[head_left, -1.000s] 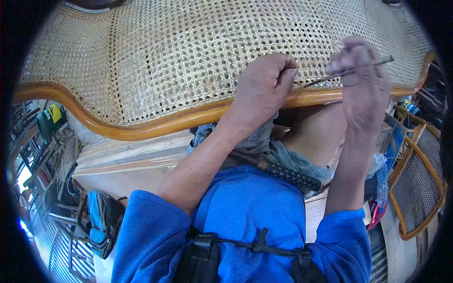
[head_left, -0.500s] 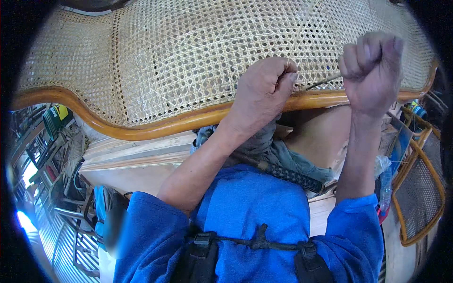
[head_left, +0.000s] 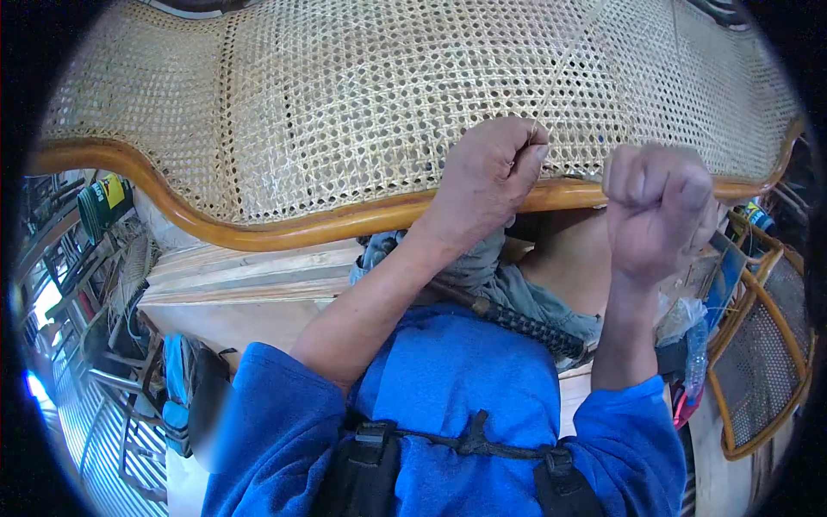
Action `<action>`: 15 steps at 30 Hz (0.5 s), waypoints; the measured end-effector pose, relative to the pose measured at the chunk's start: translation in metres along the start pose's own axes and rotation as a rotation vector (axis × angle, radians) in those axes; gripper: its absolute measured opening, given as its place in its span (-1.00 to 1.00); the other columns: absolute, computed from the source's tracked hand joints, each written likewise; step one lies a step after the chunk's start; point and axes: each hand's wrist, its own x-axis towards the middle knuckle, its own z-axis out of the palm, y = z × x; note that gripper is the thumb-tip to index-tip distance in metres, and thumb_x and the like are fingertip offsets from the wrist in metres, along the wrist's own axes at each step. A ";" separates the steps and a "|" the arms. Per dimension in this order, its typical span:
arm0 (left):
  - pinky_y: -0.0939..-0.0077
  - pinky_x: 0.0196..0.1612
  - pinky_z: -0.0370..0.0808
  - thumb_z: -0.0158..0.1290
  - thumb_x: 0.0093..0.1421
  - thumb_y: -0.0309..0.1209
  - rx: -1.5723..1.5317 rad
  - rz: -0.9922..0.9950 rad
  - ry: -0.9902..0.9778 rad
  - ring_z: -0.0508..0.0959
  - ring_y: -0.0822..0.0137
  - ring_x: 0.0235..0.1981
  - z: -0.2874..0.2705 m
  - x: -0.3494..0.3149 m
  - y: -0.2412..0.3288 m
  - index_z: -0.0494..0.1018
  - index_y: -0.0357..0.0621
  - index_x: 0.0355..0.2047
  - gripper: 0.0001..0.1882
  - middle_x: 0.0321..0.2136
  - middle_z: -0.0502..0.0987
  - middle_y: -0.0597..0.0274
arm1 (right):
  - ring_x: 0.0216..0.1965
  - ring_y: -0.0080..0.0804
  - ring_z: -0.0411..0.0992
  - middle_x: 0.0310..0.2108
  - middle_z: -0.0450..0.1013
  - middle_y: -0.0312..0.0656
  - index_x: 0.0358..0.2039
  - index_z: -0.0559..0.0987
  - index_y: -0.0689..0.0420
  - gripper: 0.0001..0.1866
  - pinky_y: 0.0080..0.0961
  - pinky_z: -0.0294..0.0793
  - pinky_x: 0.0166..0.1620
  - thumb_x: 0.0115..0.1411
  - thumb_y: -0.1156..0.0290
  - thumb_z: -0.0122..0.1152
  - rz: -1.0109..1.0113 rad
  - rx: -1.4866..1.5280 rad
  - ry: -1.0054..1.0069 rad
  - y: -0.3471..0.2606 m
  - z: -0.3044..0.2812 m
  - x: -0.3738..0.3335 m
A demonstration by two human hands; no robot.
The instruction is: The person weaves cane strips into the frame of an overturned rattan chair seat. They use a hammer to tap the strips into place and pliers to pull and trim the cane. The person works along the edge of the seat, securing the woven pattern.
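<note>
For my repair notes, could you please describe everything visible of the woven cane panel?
The woven cane panel is pale straw-coloured, an open lattice pierced by small holes. A glossy orange-brown wooden rail edges its near side in a wavy curve. It spans the upper view. A thin strand runs across it to the left hand's grip, which overlaps its near edge.

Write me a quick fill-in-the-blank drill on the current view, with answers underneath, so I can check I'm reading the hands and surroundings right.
1. The right hand is closed into a ____.
2. The woven cane panel, edged by a curved wooden rail, is patterned with many small ____.
3. Of the right hand and the left hand, the one nearer the plastic bottle is the ____ hand.
4. Both sleeves are coloured ____.

Missing words: fist; holes; right; blue.
</note>
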 end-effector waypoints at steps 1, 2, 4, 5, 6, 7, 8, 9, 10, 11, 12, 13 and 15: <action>0.51 -0.33 0.42 0.03 0.12 -0.46 0.002 0.014 0.018 0.48 0.36 -0.43 0.001 0.000 -0.001 0.46 -0.22 -0.32 -0.87 -0.46 0.48 0.15 | -0.73 -0.63 0.03 -0.71 0.14 -0.30 -0.60 0.29 0.21 -0.61 -0.62 -0.04 -0.66 0.28 0.22 -0.04 -0.031 -0.043 0.006 0.001 0.001 -0.002; 0.51 -0.33 0.42 0.03 0.12 -0.46 0.005 0.029 0.035 0.47 0.35 -0.44 0.001 -0.001 -0.003 0.46 -0.22 -0.32 -0.87 -0.46 0.48 0.15 | -0.74 -0.63 0.01 -0.71 0.13 -0.31 -0.61 0.29 0.19 -0.61 -0.63 -0.05 -0.67 0.28 0.20 -0.04 0.015 -0.036 0.009 0.002 0.002 0.003; 0.50 -0.34 0.41 0.03 0.12 -0.46 0.000 0.013 0.038 0.47 0.35 -0.45 0.001 -0.003 -0.003 0.46 -0.22 -0.32 -0.87 -0.47 0.48 0.15 | -0.75 -0.65 -0.02 -0.72 0.12 -0.34 -0.62 0.27 0.15 -0.60 -0.64 -0.07 -0.68 0.27 0.18 -0.03 0.121 -0.036 0.036 0.001 0.002 0.016; 0.50 -0.34 0.41 0.03 0.12 -0.46 -0.003 -0.011 0.032 0.47 0.35 -0.45 -0.002 -0.003 -0.001 0.46 -0.22 -0.32 -0.87 -0.47 0.48 0.15 | -0.76 -0.65 -0.03 -0.72 0.11 -0.35 -0.63 0.26 0.13 -0.61 -0.64 -0.07 -0.69 0.27 0.19 -0.04 0.237 0.050 0.091 0.005 -0.003 0.028; 0.50 -0.35 0.41 0.03 0.12 -0.46 -0.013 -0.028 0.014 0.46 0.35 -0.46 0.000 -0.002 0.003 0.46 -0.22 -0.32 -0.87 -0.47 0.48 0.15 | -0.76 -0.64 -0.04 -0.72 0.11 -0.36 -0.64 0.25 0.11 -0.61 -0.64 -0.07 -0.70 0.28 0.19 -0.05 0.346 0.127 0.159 0.009 -0.015 0.044; 0.51 -0.35 0.41 0.03 0.12 -0.46 -0.004 -0.015 0.012 0.46 0.35 -0.46 0.000 0.000 0.002 0.45 -0.22 -0.32 -0.87 -0.47 0.48 0.15 | -0.77 -0.64 -0.05 -0.72 0.11 -0.37 -0.65 0.24 0.10 -0.61 -0.64 -0.07 -0.70 0.28 0.20 -0.06 0.448 0.222 0.204 0.015 -0.021 0.056; 0.51 -0.35 0.41 0.03 0.12 -0.46 0.005 -0.001 0.008 0.46 0.36 -0.46 0.000 0.002 0.002 0.45 -0.22 -0.32 -0.87 -0.47 0.48 0.15 | -0.77 -0.64 -0.05 -0.72 0.10 -0.38 -0.64 0.26 0.09 -0.62 -0.65 -0.06 -0.70 0.28 0.20 -0.06 0.413 0.236 0.190 0.015 -0.024 0.058; 0.52 -0.36 0.41 0.03 0.12 -0.46 0.013 -0.002 0.004 0.46 0.36 -0.46 0.000 0.000 0.002 0.45 -0.21 -0.32 -0.87 -0.47 0.48 0.15 | -0.77 -0.64 -0.04 -0.73 0.09 -0.38 -0.63 0.28 0.09 -0.63 -0.65 -0.05 -0.70 0.28 0.20 -0.07 0.393 0.251 0.180 0.014 -0.023 0.054; 0.52 -0.36 0.41 0.03 0.12 -0.46 0.009 -0.011 0.007 0.46 0.36 -0.46 0.000 -0.001 0.002 0.45 -0.21 -0.32 -0.88 -0.47 0.48 0.16 | -0.77 -0.64 -0.04 -0.73 0.09 -0.39 -0.63 0.29 0.09 -0.63 -0.65 -0.04 -0.69 0.29 0.21 -0.07 0.372 0.266 0.170 0.012 -0.023 0.050; 0.53 -0.37 0.41 0.03 0.12 -0.46 0.006 -0.019 0.009 0.46 0.36 -0.46 0.000 -0.001 0.003 0.45 -0.21 -0.32 -0.88 -0.47 0.48 0.16 | -0.75 -0.65 -0.01 -0.72 0.10 -0.39 -0.61 0.31 0.10 -0.63 -0.66 -0.03 -0.68 0.28 0.19 -0.07 0.238 0.021 0.131 0.011 -0.017 0.038; 0.54 -0.37 0.40 0.03 0.12 -0.47 0.002 -0.020 0.001 0.46 0.37 -0.47 0.001 0.000 0.003 0.45 -0.21 -0.32 -0.88 -0.47 0.48 0.16 | -0.74 -0.65 0.01 -0.71 0.12 -0.38 -0.60 0.32 0.11 -0.63 -0.67 -0.02 -0.67 0.28 0.18 -0.06 0.096 -0.226 0.101 0.008 -0.006 0.018; 0.54 -0.37 0.40 0.03 0.12 -0.47 0.004 -0.038 0.002 0.45 0.38 -0.47 0.000 0.000 0.002 0.45 -0.21 -0.32 -0.88 -0.48 0.47 0.17 | -0.73 -0.66 0.03 -0.70 0.13 -0.38 -0.59 0.34 0.11 -0.63 -0.68 -0.01 -0.67 0.28 0.16 -0.06 0.043 -0.299 0.075 0.009 -0.001 0.013; 0.55 -0.38 0.40 0.03 0.12 -0.47 0.003 -0.071 -0.005 0.45 0.40 -0.47 -0.001 0.000 0.001 0.45 -0.20 -0.32 -0.88 -0.49 0.47 0.18 | -0.71 -0.67 0.07 -0.69 0.16 -0.36 -0.56 0.36 0.13 -0.61 -0.69 0.02 -0.65 0.27 0.11 -0.05 0.027 -0.291 0.063 0.006 0.005 0.009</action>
